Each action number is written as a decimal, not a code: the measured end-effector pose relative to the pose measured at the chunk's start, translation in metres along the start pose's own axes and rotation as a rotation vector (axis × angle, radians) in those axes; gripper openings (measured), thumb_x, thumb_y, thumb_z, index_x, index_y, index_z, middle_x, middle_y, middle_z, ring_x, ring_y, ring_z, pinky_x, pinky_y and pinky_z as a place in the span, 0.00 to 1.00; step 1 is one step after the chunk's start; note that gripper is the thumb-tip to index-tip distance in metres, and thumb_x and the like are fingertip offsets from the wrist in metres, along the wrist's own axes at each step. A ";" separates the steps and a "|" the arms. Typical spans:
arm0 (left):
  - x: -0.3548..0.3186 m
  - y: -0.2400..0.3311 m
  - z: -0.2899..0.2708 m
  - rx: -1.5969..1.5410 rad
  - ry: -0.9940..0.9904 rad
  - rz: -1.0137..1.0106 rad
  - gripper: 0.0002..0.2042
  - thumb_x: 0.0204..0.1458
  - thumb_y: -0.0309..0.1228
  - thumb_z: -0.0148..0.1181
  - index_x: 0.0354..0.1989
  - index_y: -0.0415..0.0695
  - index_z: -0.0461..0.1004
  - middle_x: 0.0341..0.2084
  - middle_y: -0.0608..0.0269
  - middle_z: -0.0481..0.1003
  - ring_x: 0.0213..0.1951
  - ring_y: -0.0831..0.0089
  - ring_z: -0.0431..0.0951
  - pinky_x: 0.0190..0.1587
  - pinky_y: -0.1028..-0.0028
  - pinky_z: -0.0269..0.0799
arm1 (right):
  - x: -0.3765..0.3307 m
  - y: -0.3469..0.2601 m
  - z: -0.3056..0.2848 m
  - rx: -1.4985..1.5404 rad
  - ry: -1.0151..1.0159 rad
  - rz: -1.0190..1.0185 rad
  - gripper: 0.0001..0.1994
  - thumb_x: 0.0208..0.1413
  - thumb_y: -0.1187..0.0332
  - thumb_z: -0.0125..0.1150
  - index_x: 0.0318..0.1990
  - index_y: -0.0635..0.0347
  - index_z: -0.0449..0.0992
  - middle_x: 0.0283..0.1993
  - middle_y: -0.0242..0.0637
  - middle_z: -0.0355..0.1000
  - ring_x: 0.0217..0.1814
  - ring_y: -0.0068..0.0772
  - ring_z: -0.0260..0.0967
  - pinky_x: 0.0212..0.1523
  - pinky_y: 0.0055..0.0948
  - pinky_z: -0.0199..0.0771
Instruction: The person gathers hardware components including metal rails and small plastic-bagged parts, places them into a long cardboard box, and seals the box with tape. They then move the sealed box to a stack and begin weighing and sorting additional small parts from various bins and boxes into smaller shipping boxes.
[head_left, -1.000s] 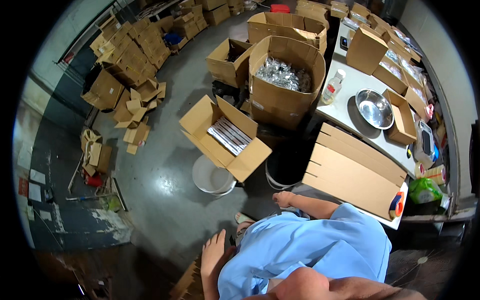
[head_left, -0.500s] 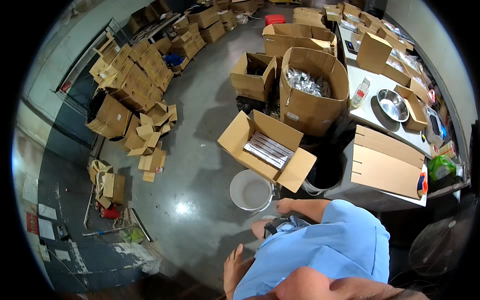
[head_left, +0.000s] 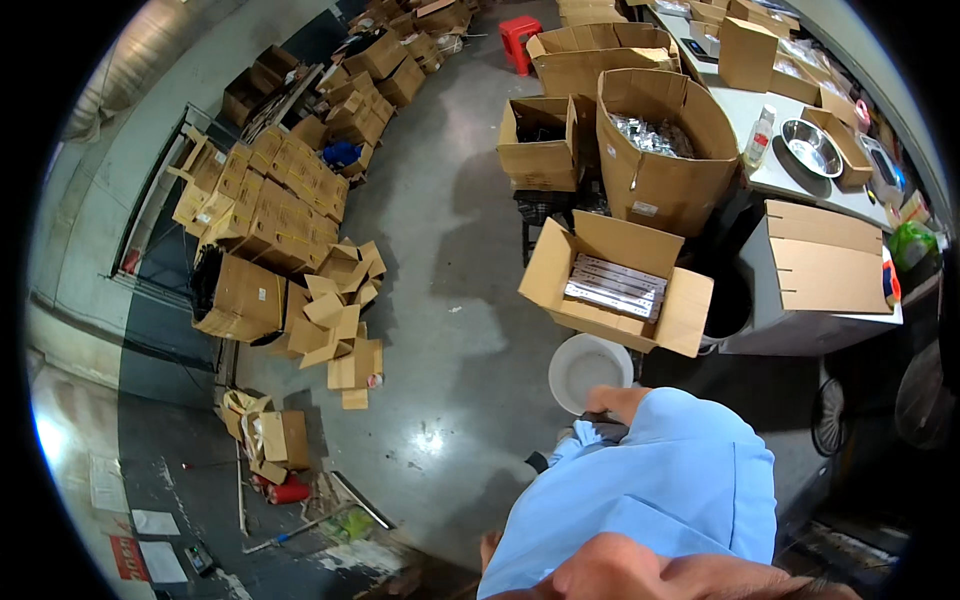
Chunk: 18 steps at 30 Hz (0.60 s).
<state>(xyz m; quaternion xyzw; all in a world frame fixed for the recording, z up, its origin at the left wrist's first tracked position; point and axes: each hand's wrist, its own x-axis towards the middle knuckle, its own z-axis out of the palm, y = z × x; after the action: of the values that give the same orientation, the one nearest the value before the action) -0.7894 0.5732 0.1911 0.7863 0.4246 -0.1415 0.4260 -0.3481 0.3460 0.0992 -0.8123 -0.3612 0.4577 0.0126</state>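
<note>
My right hand (head_left: pixel 602 398) hangs low beside my leg. It overlaps the near rim of a white bucket (head_left: pixel 560 372) on the floor; I cannot tell whether it touches, and its fingers are not clear. Only a small part of my left hand (head_left: pixel 489 546) shows at the lower edge, next to my blue shirt, with its fingers mostly hidden. Just beyond the bucket an open cardboard box (head_left: pixel 620 240) holds several flat white-edged pieces (head_left: pixel 617 286) lying side by side.
A tall carton (head_left: pixel 665 185) of shiny silvery pieces stands behind the box. To the right, a white table (head_left: pixel 738 98) bears a metal bowl (head_left: pixel 811 148) and a clear bottle (head_left: pixel 759 138). Stacked cartons (head_left: pixel 285 215) and loose flattened boxes (head_left: pixel 335 320) line the left side. A red stool (head_left: pixel 520 42) stands far off.
My view has turned left, so the box, bucket and table sit further right. My left hand has drawn back toward my body. My right hand now overlaps the bucket's rim.
</note>
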 end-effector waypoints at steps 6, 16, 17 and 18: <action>0.047 -0.062 -0.052 -0.072 -0.082 -0.225 0.17 0.49 0.37 0.57 0.43 0.40 0.64 0.36 0.56 0.71 0.35 0.65 0.72 0.35 0.71 0.69 | 0.018 -0.154 -0.077 0.288 0.240 -0.283 0.18 0.45 0.55 0.57 0.40 0.56 0.77 0.43 0.43 0.74 0.48 0.46 0.70 0.47 0.40 0.69; 0.179 -0.108 -0.206 -0.104 -0.167 -0.113 0.11 0.50 0.33 0.54 0.36 0.40 0.65 0.30 0.60 0.70 0.30 0.69 0.70 0.32 0.73 0.68 | 0.062 -0.115 -0.028 0.314 0.175 0.420 0.16 0.40 0.60 0.55 0.36 0.56 0.79 0.42 0.45 0.74 0.46 0.46 0.72 0.44 0.43 0.72; 0.196 -0.108 -0.224 -0.085 -0.181 -0.113 0.10 0.50 0.33 0.53 0.35 0.40 0.65 0.29 0.60 0.70 0.30 0.70 0.70 0.32 0.73 0.68 | 0.061 -0.102 -0.016 0.291 0.109 0.452 0.16 0.39 0.61 0.56 0.36 0.56 0.79 0.43 0.45 0.74 0.46 0.46 0.72 0.44 0.43 0.73; 0.211 -0.115 -0.245 -0.072 -0.186 -0.119 0.10 0.50 0.33 0.53 0.34 0.40 0.65 0.29 0.61 0.70 0.29 0.70 0.70 0.32 0.73 0.68 | 0.068 -0.108 -0.015 0.305 0.115 0.466 0.16 0.39 0.61 0.56 0.36 0.56 0.79 0.43 0.45 0.74 0.46 0.46 0.72 0.44 0.43 0.73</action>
<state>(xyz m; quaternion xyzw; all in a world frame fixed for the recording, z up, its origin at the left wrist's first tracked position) -0.7884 0.9142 0.1512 0.7274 0.4338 -0.2235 0.4824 -0.3774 0.4708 0.0955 -0.8867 -0.0905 0.4507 0.0496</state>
